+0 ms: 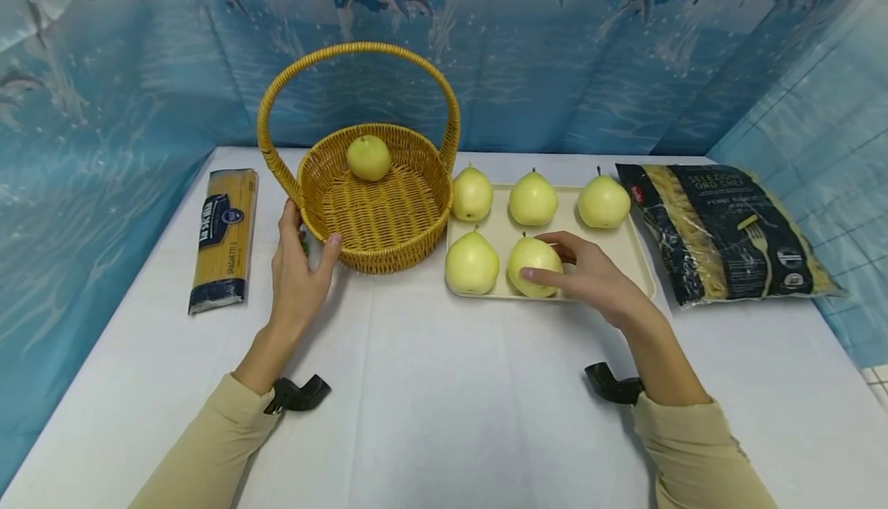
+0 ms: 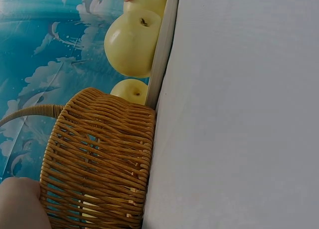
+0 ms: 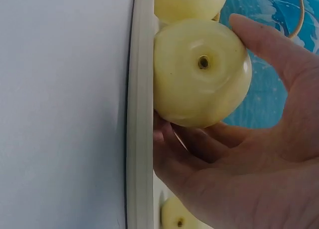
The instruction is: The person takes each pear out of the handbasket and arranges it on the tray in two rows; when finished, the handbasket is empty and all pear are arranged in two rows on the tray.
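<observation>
My right hand point(image 1: 590, 274) holds a yellow-green pear point(image 1: 533, 266) at the front of a cream tray point(image 1: 634, 266), thumb on one side and fingers on the other. In the right wrist view the fingers point(image 3: 199, 144) curl against this pear point(image 3: 199, 72). Several other pears, one of them the front-left pear point(image 1: 472, 264), stand on the tray. My left hand point(image 1: 298, 278) rests against the left side of a wicker basket point(image 1: 388, 261), thumb and fingers spread at its outer wall. One pear point(image 1: 369, 158) lies inside the basket towards the back.
A spaghetti pack point(image 1: 223, 239) lies left of the basket, and a dark pasta bag point(image 1: 728, 235) lies right of the tray. The basket's tall handle point(image 1: 361, 48) arches over it. Behind the white table point(image 1: 444, 409) hangs a blue dolphin-print curtain point(image 1: 541, 85).
</observation>
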{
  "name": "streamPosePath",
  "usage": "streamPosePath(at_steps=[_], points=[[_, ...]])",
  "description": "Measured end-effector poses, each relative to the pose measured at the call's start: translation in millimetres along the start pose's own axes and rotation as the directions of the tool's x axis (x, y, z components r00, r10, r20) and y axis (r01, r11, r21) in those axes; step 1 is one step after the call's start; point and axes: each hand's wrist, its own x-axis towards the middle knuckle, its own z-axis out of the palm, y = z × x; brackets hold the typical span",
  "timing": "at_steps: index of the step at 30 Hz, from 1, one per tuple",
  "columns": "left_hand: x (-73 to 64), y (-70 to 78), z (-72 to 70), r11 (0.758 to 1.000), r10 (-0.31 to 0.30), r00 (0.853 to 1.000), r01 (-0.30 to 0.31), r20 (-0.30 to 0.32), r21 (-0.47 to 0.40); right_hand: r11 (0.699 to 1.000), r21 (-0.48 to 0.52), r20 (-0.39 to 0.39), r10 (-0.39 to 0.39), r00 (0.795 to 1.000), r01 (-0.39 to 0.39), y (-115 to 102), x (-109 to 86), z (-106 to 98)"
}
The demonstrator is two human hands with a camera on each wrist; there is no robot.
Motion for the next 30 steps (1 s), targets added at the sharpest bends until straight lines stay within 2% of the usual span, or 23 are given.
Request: streamPosePath(at_steps=[3, 5, 9, 12, 21, 30], points=[[-0.8, -0.2, -0.5, 1.0, -0.012, 1.0, 0.012, 0.006, 0.0, 0.999, -0.025, -0.033, -0.023, 0.999, 0.022, 0.5, -1.8, 1.3], [-1.1, -0.1, -0.7, 1.0, -0.019, 1.0, 0.019, 0.011, -0.001, 0.998, -0.054, -0.082, -0.035, 0.996, 0.031, 0.2, -3.4, 1.2], [-0.7, 0.5, -0.7, 1.0, -0.02, 1.0, 0.02, 0.013, -0.006, 0.986, -0.156, -0.195, -0.082, 0.977, 0.052, -1.4, -6.4, 0.6], [-0.1, 1.0, -0.6, 1.0, -0.018, 1.0, 0.018, 0.011, -0.008, 0.979, -0.199, -0.229, -0.087, 0.97, 0.041, -2.2, -7.0, 0.6], [0.1, 1.5, -0.5, 1.0, -0.018, 1.0, 0.018, 0.007, 0.001, 0.992, -0.105, -0.171, 0.043, 0.984, -0.062, -0.4, -3.6, -3.9], [-0.3, 1.9, -0.8, 1.0, -0.023, 1.0, 0.023, 0.007, 0.009, 0.991, -0.097, -0.186, 0.068, 0.98, -0.087, 1.1, -2.9, -8.2]])
